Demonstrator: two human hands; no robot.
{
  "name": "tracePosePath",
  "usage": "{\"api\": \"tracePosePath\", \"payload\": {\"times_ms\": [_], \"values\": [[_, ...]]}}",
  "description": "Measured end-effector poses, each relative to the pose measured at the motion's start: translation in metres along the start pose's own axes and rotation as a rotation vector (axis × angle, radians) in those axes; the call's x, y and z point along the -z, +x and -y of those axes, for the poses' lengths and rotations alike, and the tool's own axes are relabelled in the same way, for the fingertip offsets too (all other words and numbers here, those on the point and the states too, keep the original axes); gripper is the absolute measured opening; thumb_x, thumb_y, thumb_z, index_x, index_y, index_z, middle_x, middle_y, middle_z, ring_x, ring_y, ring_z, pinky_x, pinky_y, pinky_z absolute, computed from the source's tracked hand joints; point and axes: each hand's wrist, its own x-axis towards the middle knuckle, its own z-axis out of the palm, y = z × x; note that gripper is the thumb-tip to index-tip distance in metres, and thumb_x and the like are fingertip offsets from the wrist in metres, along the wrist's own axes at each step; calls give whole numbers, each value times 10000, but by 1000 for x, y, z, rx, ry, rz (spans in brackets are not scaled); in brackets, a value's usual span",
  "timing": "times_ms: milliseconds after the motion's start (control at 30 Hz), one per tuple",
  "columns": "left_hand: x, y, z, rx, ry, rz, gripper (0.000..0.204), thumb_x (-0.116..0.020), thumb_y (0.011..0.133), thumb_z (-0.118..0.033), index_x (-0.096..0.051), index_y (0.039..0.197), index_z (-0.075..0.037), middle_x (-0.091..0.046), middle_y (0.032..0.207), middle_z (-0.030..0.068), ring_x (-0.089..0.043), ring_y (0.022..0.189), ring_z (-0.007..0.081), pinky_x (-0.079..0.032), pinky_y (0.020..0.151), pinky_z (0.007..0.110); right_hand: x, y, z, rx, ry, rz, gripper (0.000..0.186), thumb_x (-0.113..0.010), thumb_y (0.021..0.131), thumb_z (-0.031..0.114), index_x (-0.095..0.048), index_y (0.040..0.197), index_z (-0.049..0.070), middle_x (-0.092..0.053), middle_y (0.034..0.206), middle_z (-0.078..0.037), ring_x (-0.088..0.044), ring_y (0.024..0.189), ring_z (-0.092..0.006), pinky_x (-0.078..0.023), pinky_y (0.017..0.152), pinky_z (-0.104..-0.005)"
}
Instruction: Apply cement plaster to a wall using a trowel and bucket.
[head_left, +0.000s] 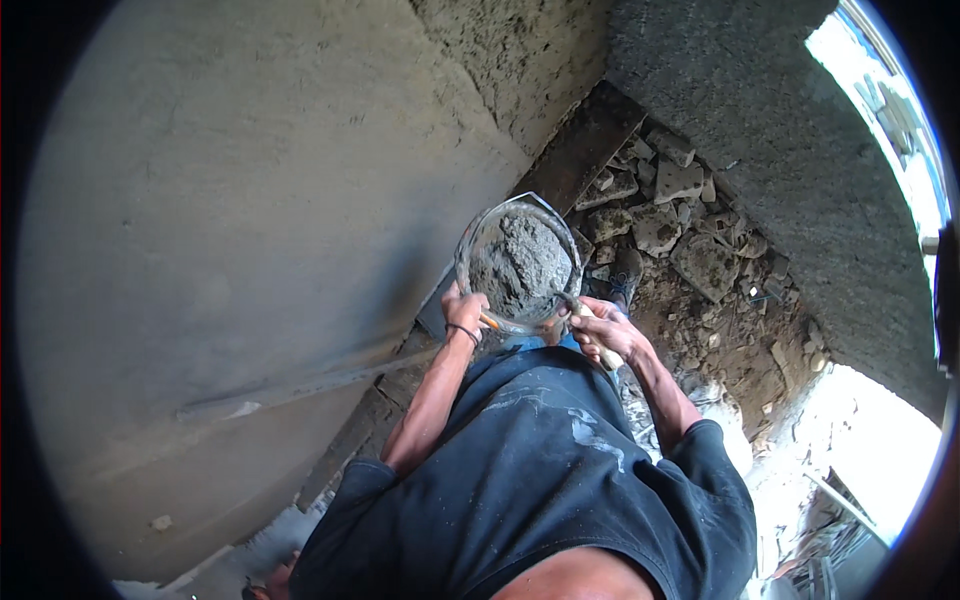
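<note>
In front of my body is a round bucket with a wire handle, holding wet grey mortar. My left hand is closed on the bucket's near left rim. A small orange piece shows beside those fingers; I cannot tell what it is. My right hand is wrapped round the pale handle of a trowel at the bucket's near right edge. The trowel's metal neck reaches over the rim, and its blade is mostly hidden by the bucket and mortar.
A smooth plastered wall fills the left side, with rougher plaster above. Broken rubble covers the ground ahead right, near my shoe. A dark board lies along the wall's foot. Another grey wall rises at right.
</note>
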Motion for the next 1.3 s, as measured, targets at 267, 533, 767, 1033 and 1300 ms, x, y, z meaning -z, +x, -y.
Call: {"api": "tracePosePath", "payload": {"times_ms": [267,533,767,1033,1300], "values": [[-4,23,41,220,-66,-158,728,-531,587,110,-448,1285,-80,-588,854,173,-606,530,332,-538,430,481,-11,-46,43,561,149,-281,357,-640,838,96,-523,1171,45,-584,715,-57,-526,459,-121,-447,393,-252],[-6,47,54,404,-164,-122,703,-422,700,157,-426,1308,-196,-460,1187,205,-562,962,475,-429,744,763,7,-154,116,1408,308,-672,436,-547,901,155,-439,1296,8,-496,693,17,-467,463,-44,-421,339,-196],[13,91,96,542,-353,-134,403,-370,853,21,-391,1255,29,-440,1242,276,-476,1124,518,-385,848,762,5,-259,138,1948,135,-1394,347,-534,945,123,-478,1261,-11,-529,811,-45,-496,590,-94,-456,450,-215],[48,101,122,600,-308,-15,423,-300,937,-173,-409,1233,109,-430,1311,281,-409,1210,504,-356,927,716,-18,-213,238,1832,184,-2120,261,-694,839,77,-548,1022,-38,-608,716,-114,-587,526,-139,-521,437,-243],[52,79,103,-93,1557,658,534,-521,823,-520,-658,1056,-60,-654,1079,123,-602,1015,314,-455,878,493,-162,155,422,1452,-1535,-1674,384,-480,890,125,-457,1231,-51,-591,711,-108,-549,516,-169,-402,388,-305]]}}
